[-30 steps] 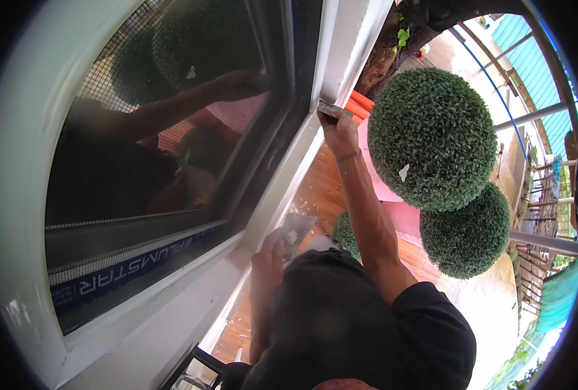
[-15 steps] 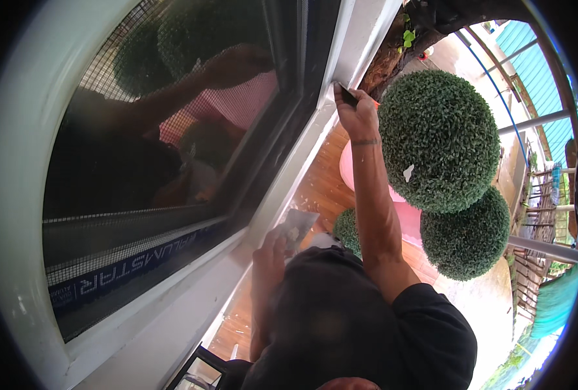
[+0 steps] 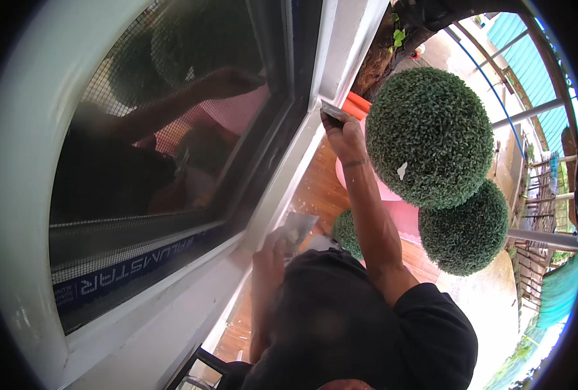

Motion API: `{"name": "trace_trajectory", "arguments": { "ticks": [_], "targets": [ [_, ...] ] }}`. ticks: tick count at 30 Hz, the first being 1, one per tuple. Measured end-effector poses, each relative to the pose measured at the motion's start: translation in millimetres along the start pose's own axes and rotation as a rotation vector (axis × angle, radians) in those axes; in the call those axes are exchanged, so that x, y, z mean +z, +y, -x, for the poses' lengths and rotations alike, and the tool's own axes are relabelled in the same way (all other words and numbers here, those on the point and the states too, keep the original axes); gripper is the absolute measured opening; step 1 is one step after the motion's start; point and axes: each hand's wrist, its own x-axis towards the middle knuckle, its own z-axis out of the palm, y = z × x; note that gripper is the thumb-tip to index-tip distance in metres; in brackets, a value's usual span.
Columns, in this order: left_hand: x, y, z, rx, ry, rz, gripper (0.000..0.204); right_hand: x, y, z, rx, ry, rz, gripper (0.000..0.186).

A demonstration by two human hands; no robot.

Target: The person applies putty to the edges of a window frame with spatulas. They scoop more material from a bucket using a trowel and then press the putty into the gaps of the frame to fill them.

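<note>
My right hand (image 3: 345, 138) is closed around a small flat metal putty knife (image 3: 333, 110), with its blade at the white window trim (image 3: 335, 73) beside the dark screened window (image 3: 152, 172). My arm stretches up from the lower edge to that spot. Lower down, my left hand (image 3: 270, 253) grips a wider metal putty blade (image 3: 300, 229) that carries a pale lump of paste, held near the lower trim. The glass reflects my arm and the round shrubs.
Leafy ball topiaries (image 3: 428, 136) stand to my right on pink bases (image 3: 399, 218), over a wooden floor (image 3: 311, 188). Orange cylinders (image 3: 355, 101) lie behind them, near a tree trunk (image 3: 378, 58). A black metal frame (image 3: 201, 364) is at lower left; a fence (image 3: 542, 214) lines the far right.
My right hand with the small knife rose along the trim, then came back down and left to about where it was a second ago. My left hand has barely moved.
</note>
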Motion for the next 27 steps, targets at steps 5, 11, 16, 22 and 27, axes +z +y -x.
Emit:
{"name": "trace_trajectory", "arguments": {
  "ticks": [5, 11, 16, 22, 27],
  "targets": [
    [1.0, 4.7, 0.2, -0.061, 0.006, -0.009, 0.036, -21.0, 7.2, -24.5, 0.003, -0.021, -0.007, 0.033],
    [0.2, 16.1, -2.4, -0.118, -0.009, 0.066, 0.036, -20.5, 14.3, -25.7, 0.022, 0.069, -0.015, 0.031],
    [0.2, 20.3, -4.9, -0.109, -0.011, 0.073, 0.036, -18.2, 17.4, -26.2, -0.024, 0.029, 0.01, 0.03],
    [0.0, 22.2, -7.5, -0.096, -0.012, 0.091, 0.036, -20.6, 19.5, -33.5, -0.03, -0.032, 0.054, 0.025],
    [-1.6, 16.5, -8.2, -0.048, -0.002, 0.058, 0.037, -21.1, 23.0, -43.8, -0.036, 0.034, 0.012, 0.021]
  ]
}}
